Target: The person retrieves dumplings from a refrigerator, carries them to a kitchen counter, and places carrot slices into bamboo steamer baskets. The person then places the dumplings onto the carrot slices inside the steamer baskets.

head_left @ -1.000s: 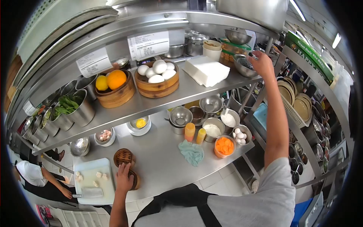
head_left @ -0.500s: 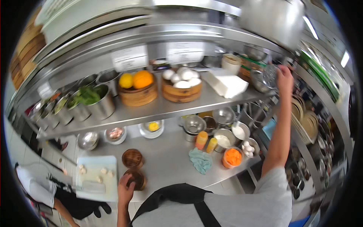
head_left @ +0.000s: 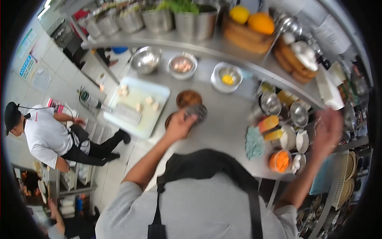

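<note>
My left hand (head_left: 181, 124) is closed on something dark, round and glossy, blurred at its fingertips. It hangs over the worktop beside a small round bamboo steamer basket (head_left: 188, 98). Part of a second basket (head_left: 168, 120) shows behind the hand. My right hand (head_left: 328, 129) is smeared by motion at the right, near the shelf edge and the white folded stack (head_left: 331, 92); whether it holds anything cannot be made out. Left of my left hand, a cutting board (head_left: 153, 89) carries pale pieces and a cleaver (head_left: 126, 113).
Metal bowls (head_left: 146, 60), a green cloth (head_left: 254, 142), squeeze bottles (head_left: 269, 124) and a tub of orange slices (head_left: 281, 161) stand on the worktop (head_left: 223, 131). The shelf (head_left: 223, 51) crosses above. A co-worker (head_left: 47, 135) stands at the left.
The view has swung left. My right hand has come away from the shelf bowl. My left hand has left the basket rim and now has a dark round thing in it.
</note>
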The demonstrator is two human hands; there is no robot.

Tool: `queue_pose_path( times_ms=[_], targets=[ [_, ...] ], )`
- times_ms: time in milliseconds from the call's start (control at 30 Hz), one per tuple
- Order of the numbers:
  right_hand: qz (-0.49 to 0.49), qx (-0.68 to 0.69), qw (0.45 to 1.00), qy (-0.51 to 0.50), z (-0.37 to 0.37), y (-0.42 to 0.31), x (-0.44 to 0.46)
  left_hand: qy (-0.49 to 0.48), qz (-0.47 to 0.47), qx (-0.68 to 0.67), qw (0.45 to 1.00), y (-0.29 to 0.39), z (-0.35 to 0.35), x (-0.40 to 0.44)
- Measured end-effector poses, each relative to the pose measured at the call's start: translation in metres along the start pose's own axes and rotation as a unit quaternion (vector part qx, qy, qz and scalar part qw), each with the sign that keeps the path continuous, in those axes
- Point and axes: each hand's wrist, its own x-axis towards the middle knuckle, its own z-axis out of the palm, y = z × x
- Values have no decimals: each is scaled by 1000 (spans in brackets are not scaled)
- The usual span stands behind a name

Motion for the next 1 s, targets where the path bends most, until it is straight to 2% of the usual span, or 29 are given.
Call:
queue_pose_path(
  times_ms=[33,67,167,267,300,333,367,467,500,667,767,833,900,933,967,1000],
  targets=[
    [20,-150,988,7,-47,32,39,39,5,-13,999,-8,-13,-7],
    [2,-232,973,0,-102,103,79,79,21,-23,996,-13,-24,-13],
    [51,-391,919,-15,-165,216,149,71,3,25,997,-29,-45,-24],
    [130,-440,886,-72,-166,276,171,56,-58,145,986,-22,-45,-31],
    [153,-443,879,-93,-163,292,173,46,-2,294,955,-26,-42,-33],
    [173,-447,871,-111,-164,309,175,35,55,435,898,-35,-36,-35],
    [188,-450,864,-125,-162,326,180,26,108,565,817,-46,-31,-39],
    [212,-450,854,-150,-149,349,176,-9,-39,568,822,-80,-19,-60],
    [215,-451,853,-151,-147,354,175,-27,-44,581,813,-87,-22,-62],
    [174,-436,878,-94,-140,339,162,-30,-27,537,843,-86,-26,-59],
    [84,-379,922,7,-127,263,131,-6,-2,520,854,-57,-18,-54],
    [56,-276,959,35,-107,197,92,-35,68,382,921,-62,-14,-45],
    [129,-96,986,-31,-76,127,24,-44,124,270,954,-71,-7,-32],
    [180,-1,980,-81,-50,97,-10,-95,36,220,970,-39,1,-34],
    [232,91,957,-148,-17,70,-43,-152,20,140,978,1,4,-32],
    [273,169,921,-219,15,45,-69,-183,75,91,976,4,16,-28]
  ],
)
